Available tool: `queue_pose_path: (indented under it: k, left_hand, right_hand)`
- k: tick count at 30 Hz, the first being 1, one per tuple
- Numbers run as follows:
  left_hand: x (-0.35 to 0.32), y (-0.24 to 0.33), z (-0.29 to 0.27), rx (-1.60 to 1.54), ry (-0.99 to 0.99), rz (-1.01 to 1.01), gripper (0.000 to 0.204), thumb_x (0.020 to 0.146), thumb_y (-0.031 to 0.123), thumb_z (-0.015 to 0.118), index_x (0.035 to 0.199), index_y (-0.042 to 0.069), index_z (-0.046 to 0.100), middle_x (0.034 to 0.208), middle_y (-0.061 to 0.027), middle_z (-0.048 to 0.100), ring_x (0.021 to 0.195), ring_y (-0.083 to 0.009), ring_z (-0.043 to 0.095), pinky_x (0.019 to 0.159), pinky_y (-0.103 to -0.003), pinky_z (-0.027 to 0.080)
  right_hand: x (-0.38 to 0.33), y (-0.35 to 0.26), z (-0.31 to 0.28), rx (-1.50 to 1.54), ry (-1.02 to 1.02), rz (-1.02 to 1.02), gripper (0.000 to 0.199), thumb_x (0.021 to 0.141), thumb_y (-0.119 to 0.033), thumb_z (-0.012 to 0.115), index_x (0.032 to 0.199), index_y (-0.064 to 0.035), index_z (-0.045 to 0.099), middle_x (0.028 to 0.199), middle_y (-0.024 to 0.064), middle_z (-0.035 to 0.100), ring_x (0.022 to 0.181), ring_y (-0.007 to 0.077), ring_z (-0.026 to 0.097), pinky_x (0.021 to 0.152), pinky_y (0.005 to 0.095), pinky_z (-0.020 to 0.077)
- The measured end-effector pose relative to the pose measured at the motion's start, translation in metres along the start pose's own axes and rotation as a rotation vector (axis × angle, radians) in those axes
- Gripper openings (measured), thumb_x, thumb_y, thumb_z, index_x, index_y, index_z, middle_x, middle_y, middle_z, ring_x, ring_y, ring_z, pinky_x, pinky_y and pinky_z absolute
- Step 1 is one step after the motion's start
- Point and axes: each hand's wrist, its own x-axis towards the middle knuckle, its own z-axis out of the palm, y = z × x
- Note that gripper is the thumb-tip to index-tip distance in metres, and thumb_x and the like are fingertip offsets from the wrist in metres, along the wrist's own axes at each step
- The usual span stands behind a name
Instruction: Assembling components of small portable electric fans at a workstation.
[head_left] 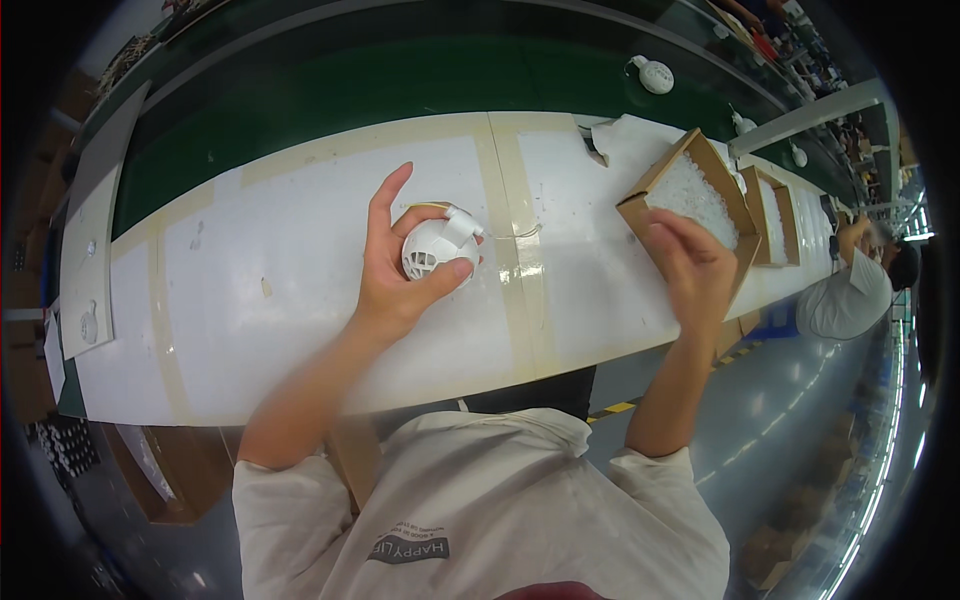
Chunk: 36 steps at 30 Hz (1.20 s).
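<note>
A round white plastic housing (425, 247) with slots in its side is gripped in my left hand (388, 290), above the white worktop. My left thumb presses on its near side and the index finger points up, free of it. Thin wires (515, 234) trail from the housing to the right. My right hand (697, 278) is at the near edge of a tilted cardboard box (638, 208), its thumb and fingers drawn together. Whatever they hold, if anything, is too small to see. Many small clear pieces (692, 192) fill the box.
Behind the paper-covered worktop (270, 340) runs a green conveyor belt (400, 85) carrying a similar white housing (655, 76). A second cardboard box (783, 215) stands beyond the first. A metal post (810, 115) rises at right, and another person (850, 295) is farther right.
</note>
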Motion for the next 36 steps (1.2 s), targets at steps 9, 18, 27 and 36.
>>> queue_pose_path:
  k: [9, 18, 27, 36]
  left_hand:
    - [-0.004, -0.010, -0.004, 0.175, -0.026, 0.110, 0.095, 0.077, 0.002, 0.076, 0.150, 0.009, 0.016, 0.119, -0.0135, 0.058, 0.109, -0.0219, 0.061, 0.086, -0.032, 0.053]
    - [-0.004, -0.002, -0.001, 0.111, 0.024, 0.018, 0.094, 0.077, 0.002, 0.076, 0.149, 0.009, 0.017, 0.119, -0.0142, 0.057, 0.108, -0.0228, 0.062, 0.086, -0.031, 0.054]
    - [-0.003, -0.005, -0.001, 0.099, 0.025, 0.019, 0.093, 0.077, 0.002, 0.075, 0.149, 0.009, 0.017, 0.120, -0.0144, 0.056, 0.108, -0.0238, 0.063, 0.087, -0.033, 0.054]
    - [-0.002, -0.006, -0.003, 0.110, 0.023, 0.028, 0.091, 0.078, 0.001, 0.075, 0.149, 0.009, 0.018, 0.119, -0.0143, 0.056, 0.108, -0.0239, 0.063, 0.087, -0.033, 0.054]
  right_hand:
    - [-0.016, -0.060, 0.066, -0.050, -0.264, -0.191, 0.012, 0.081, 0.000, 0.073, 0.093, -0.0008, 0.075, 0.085, 0.0062, 0.075, 0.071, 0.0108, 0.065, 0.064, 0.0219, 0.0476]
    - [-0.012, -0.043, 0.069, 0.117, -0.334, -0.043, 0.016, 0.081, -0.002, 0.074, 0.097, -0.0009, 0.074, 0.089, 0.0075, 0.074, 0.076, 0.0110, 0.067, 0.068, 0.0222, 0.0504]
    - [-0.009, -0.050, 0.072, 0.113, -0.347, -0.066, 0.016, 0.083, 0.000, 0.073, 0.098, 0.0009, 0.072, 0.092, 0.0083, 0.074, 0.078, 0.0111, 0.067, 0.073, 0.0232, 0.0518]
    - [-0.009, -0.053, 0.069, 0.135, -0.360, -0.069, 0.016, 0.083, -0.001, 0.073, 0.098, 0.0000, 0.073, 0.090, 0.0076, 0.074, 0.077, 0.0099, 0.066, 0.069, 0.0222, 0.0496]
